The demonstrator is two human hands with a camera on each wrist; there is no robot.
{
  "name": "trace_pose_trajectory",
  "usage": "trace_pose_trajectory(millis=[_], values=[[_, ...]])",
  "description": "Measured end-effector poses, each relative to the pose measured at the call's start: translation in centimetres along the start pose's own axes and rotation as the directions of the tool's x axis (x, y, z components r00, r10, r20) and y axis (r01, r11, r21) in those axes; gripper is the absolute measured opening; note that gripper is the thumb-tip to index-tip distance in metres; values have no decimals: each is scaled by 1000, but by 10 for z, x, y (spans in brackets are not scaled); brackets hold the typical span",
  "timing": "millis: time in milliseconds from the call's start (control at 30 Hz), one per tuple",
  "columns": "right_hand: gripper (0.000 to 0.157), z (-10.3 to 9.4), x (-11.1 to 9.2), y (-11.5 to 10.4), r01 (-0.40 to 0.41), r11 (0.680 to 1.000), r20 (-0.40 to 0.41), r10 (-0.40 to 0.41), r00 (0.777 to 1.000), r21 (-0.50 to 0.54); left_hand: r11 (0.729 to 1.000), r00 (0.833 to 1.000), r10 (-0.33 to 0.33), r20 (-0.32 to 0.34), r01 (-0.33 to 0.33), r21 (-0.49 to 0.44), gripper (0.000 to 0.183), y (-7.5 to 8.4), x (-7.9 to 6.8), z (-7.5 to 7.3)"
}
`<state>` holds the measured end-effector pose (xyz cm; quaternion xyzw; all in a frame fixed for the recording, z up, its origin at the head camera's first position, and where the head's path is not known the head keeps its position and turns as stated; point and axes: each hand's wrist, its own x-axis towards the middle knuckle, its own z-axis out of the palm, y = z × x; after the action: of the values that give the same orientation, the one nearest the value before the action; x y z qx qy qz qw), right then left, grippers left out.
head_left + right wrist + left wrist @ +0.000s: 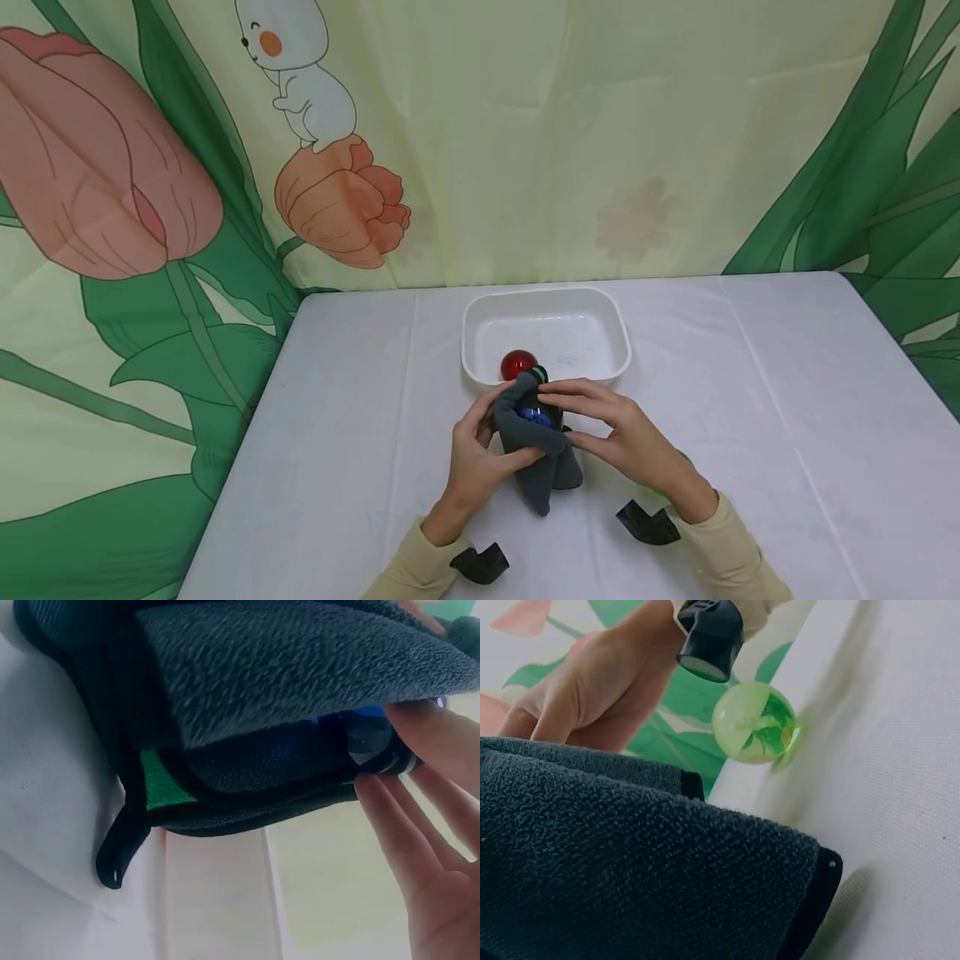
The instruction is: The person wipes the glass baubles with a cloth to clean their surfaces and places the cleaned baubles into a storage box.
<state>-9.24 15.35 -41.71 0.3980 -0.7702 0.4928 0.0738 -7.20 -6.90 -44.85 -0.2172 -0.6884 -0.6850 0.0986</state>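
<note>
A clear blue ball sits in the folds of a dark grey towel, held above the table in front of me. My left hand grips the towel from the left, its thumb across the front fold. From the right, my right hand holds the blue ball, thumb and fingers on either side of it at the towel's edge. In the right wrist view the towel covers much of the blue ball. A clear green ball rests on the table, mostly hidden under my right forearm in the head view.
A white tray stands just beyond my hands with a red ball in its near left corner. White cloth covers the table. A printed curtain hangs along the table's far edge.
</note>
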Motion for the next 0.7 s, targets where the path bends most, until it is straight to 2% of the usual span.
trace_pose_trajectory(millis=[100,233,367,467,567,700], values=[[63,0,1,-1,11,1000,-13,-11,1000,4,1000,1000,4,4,-4,4,76,0,0,0],[59,1,1,-2,-47,995,-22,49,999,84,1000,1000,15,9,-15,6,78,0,0,0],[54,3,1,-2,-119,976,-31,126,991,182,1000,1000,23,17,-23,10,78,0,1,0],[51,4,0,-2,-149,965,-37,161,986,216,1000,1000,16,17,-17,5,76,0,1,0],[52,4,1,-4,-156,965,-35,166,985,210,1000,1000,3,11,-3,-11,74,1,1,-1],[55,2,2,-6,-155,976,-16,159,987,154,1000,1000,-3,11,4,-21,73,2,1,-1]])
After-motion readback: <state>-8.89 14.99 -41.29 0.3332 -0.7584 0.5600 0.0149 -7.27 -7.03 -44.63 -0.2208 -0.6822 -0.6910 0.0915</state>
